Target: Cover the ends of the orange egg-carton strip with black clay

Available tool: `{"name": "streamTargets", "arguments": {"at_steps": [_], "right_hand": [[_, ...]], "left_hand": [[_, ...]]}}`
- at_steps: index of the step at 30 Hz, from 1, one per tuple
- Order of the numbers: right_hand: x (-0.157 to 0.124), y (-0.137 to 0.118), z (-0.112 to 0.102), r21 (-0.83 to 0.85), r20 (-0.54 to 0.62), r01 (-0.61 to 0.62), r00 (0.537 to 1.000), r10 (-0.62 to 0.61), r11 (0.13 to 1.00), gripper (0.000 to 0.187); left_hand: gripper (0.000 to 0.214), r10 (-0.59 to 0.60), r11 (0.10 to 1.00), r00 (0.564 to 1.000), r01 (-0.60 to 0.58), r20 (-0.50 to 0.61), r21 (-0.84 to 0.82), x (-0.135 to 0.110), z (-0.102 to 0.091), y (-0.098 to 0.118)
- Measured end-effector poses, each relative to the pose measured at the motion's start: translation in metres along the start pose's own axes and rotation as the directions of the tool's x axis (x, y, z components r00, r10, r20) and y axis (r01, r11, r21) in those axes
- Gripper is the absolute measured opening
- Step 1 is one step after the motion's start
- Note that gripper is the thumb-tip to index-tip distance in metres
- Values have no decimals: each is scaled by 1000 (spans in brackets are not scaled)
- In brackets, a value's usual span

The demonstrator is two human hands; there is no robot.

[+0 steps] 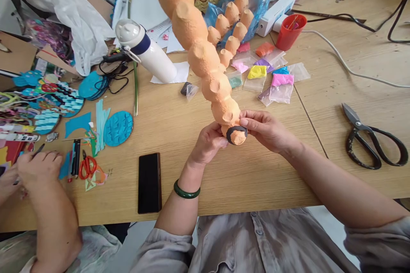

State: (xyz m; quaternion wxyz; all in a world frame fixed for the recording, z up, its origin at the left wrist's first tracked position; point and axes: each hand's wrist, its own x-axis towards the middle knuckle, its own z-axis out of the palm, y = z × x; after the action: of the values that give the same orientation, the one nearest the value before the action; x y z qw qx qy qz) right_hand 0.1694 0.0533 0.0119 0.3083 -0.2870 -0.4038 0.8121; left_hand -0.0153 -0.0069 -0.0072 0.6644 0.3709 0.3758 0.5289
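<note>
A long, bumpy strip of orange egg carton (216, 87) points away from me over the table, its near end between my hands. My left hand (209, 143) pinches the left side of that end. On the other side, my right hand (264, 127) has its thumb and fingers closed on the edge. A dark band of what looks like modelling clay (230, 133) curves around the tip of the end cup, with orange showing inside it. My right thumb presses on the band's right part. Beyond the strip lies a small dark lump in a clear bag (185, 88).
Colourful clay packets (257, 72), orange carton cups (239, 30) and a red cup (291, 32) sit beyond. Large scissors (368, 136) lie right; a phone (149, 183) and white bottle (150, 53) left. A co-worker's hands (38, 168) work at far left.
</note>
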Motion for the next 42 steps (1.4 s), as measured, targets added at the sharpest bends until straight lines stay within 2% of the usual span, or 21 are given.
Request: {"name": "streamTargets", "arguments": {"at_steps": [3, 6, 9, 11, 13, 17, 20, 23, 27, 35, 42], "right_hand": [[2, -2, -4, 3, 41, -8, 999, 8, 1000, 41], [4, 0, -6, -32, 22, 69, 997, -68, 997, 38], [6, 4, -5, -88, 20, 138, 990, -137, 986, 35], [7, 6, -4, -125, 14, 189, 982, -189, 974, 36], [8, 9, -5, -153, -12, 250, 967, -254, 956, 38], [11, 17, -8, -237, -91, 356, 918, -386, 904, 41], [10, 25, -6, -344, -128, 427, 861, -492, 836, 38], [7, 29, 0, -455, -131, 456, 816, -564, 765, 32], [3, 29, 5, -504, -153, 430, 809, -568, 749, 32], [2, 30, 8, -477, -179, 441, 798, -576, 760, 34], [2, 31, 10, -476, -218, 419, 796, -565, 773, 39]], "left_hand": [[35, -32, 999, 998, 32, 51, -4, 0, -2, 4], [34, -118, 993, 992, 119, 42, -23, 1, -2, 9], [44, -128, 992, 978, 128, -163, -15, 5, -2, 9], [49, -84, 996, 944, 92, -319, 11, 8, -2, 5], [55, -54, 997, 924, 67, -377, 23, 10, -1, 1], [60, -8, 999, 942, 18, -336, 28, 6, 4, -4], [56, 58, 992, 945, -19, -323, 123, 3, 9, -7], [49, 71, 980, 957, -15, -280, 196, 2, 10, -10], [45, 83, 966, 959, -10, -272, 259, 2, 12, -12], [37, 142, 950, 954, -55, -265, 309, 1, 18, -10], [42, 182, 926, 941, -67, -284, 371, 1, 24, -7]]}}
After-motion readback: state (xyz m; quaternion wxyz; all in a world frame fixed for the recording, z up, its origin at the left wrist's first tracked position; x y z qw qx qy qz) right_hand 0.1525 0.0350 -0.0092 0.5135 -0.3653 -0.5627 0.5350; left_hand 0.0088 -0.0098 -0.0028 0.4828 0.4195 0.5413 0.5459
